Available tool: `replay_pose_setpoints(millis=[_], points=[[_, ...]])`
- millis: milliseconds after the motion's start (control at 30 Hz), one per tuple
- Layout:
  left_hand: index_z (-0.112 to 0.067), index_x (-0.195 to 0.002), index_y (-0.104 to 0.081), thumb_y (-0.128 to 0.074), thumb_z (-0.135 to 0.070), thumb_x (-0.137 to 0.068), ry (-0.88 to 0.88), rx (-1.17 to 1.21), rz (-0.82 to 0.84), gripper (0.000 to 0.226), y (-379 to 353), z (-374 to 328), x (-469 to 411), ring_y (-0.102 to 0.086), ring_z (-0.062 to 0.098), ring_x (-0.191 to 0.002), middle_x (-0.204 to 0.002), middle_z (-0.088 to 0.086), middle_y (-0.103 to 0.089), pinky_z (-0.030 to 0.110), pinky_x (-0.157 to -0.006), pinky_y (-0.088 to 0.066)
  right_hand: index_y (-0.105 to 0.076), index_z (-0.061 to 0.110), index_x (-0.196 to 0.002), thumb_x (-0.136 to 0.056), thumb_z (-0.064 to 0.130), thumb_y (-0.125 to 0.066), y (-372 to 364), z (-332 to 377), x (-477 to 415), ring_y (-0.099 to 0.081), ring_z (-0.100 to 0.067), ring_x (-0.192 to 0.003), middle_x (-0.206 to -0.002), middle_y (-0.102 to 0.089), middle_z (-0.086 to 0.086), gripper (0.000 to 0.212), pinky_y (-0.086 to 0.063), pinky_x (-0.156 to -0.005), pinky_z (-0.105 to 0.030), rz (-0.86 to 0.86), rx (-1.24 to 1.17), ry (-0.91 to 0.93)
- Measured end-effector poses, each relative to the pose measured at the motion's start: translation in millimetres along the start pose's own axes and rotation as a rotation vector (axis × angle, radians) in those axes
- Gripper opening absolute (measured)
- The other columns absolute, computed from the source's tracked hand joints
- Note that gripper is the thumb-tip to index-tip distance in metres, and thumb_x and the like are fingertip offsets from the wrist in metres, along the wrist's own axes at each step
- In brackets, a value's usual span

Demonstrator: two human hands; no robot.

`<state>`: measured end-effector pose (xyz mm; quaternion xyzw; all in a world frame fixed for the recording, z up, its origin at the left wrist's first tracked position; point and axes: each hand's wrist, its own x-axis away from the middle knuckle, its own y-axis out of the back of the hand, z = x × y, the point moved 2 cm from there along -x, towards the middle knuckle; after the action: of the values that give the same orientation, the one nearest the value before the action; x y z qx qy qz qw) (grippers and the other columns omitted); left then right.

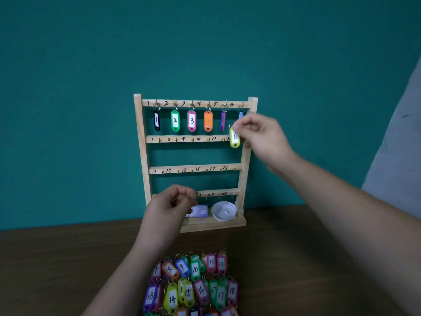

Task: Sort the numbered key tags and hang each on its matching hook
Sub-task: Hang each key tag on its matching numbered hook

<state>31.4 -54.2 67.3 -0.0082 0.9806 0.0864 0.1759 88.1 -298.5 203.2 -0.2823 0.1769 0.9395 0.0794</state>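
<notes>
At the right end of the second rail of the rack (142, 144), the right hand (257, 135) pinches a yellow-green tag (234, 139). Before the rack's bottom rail, the left hand (170, 206) curls; whether it holds anything, I cannot tell. Other tags (193, 286) lie below the rack on the bench (68, 258).

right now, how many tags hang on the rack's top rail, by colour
black tag: 1
green tag: 1
pink tag: 1
orange tag: 1
purple tag: 1
blue tag: 1
total: 6
not counted: yellow-green tag pinched in the right hand
</notes>
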Motion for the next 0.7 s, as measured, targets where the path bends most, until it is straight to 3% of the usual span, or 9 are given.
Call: replay_pose_setpoints(millis=[133, 267, 400, 533, 700], points=[[-0.028, -0.095, -0.077, -0.068, -0.020, -0.100, -0.003, -0.080, 0.034, 0.013, 0.8, 2.9, 0.7, -0.072, 0.026, -0.086, -0.089, 0.005, -0.076, 0.051, -0.086, -0.061, -0.075, 0.013, -0.090, -0.100, 0.010, -0.073, 14.7, 12.0, -27.8, -0.067, -0.017, -0.076, -0.088, -0.075, 0.002, 0.011, -0.050, -0.069, -0.026, -0.174, -0.094, -0.046], [-0.030, -0.093, -0.076, -0.069, -0.019, -0.099, -0.014, -0.172, 0.042, 0.015, 3.9, 6.1, 1.0, -0.071, 0.022, -0.083, -0.082, 0.004, -0.073, 0.047, -0.084, -0.060, -0.072, 0.018, -0.082, -0.100, 0.012, -0.072, 14.8, 15.7, -39.8, -0.064, -0.014, -0.069, -0.088, -0.076, 0.006, 0.018, -0.050, -0.064, -0.034, -0.220, -0.047, -0.084], [-0.029, -0.092, -0.075, -0.070, -0.021, -0.098, -0.013, -0.223, 0.038, 0.011, 11.4, 10.5, 3.1, -0.070, 0.023, -0.081, -0.082, 0.003, -0.073, 0.047, -0.082, -0.059, -0.073, 0.012, -0.088, -0.099, 0.014, -0.071, 15.4, 12.2, -44.7, -0.067, -0.016, -0.086, -0.110, -0.077, -0.005, 0.011, -0.057, -0.084, -0.040, -0.239, -0.023, -0.127], [-0.032, -0.090, -0.075, -0.071, -0.020, -0.096, 0.009, -0.307, 0.053, 0.014, 20.5, 19.3, 5.9, -0.071, 0.019, -0.084, -0.087, 0.001, -0.075, 0.044, -0.083, -0.061, -0.072, 0.015, -0.086, -0.101, 0.015, -0.068, 15.2, 7.0, -39.3, -0.063, -0.010, -0.062, -0.080, -0.072, 0.001, 0.016, -0.055, -0.065, -0.027, -0.215, -0.011, -0.150], [-0.035, -0.090, -0.074, -0.073, -0.022, -0.096, 0.010, -0.386, 0.063, 0.015, 34.4, 30.9, 6.5, -0.068, 0.006, -0.078, -0.084, -0.009, -0.074, 0.034, -0.074, -0.059, -0.069, 0.019, -0.090, -0.101, 0.015, -0.064, 10.9, -6.9, -15.2, -0.062, -0.008, -0.060, -0.077, -0.075, 0.000, 0.013, -0.048, -0.054, -0.016, -0.210, -0.035, -0.166]])
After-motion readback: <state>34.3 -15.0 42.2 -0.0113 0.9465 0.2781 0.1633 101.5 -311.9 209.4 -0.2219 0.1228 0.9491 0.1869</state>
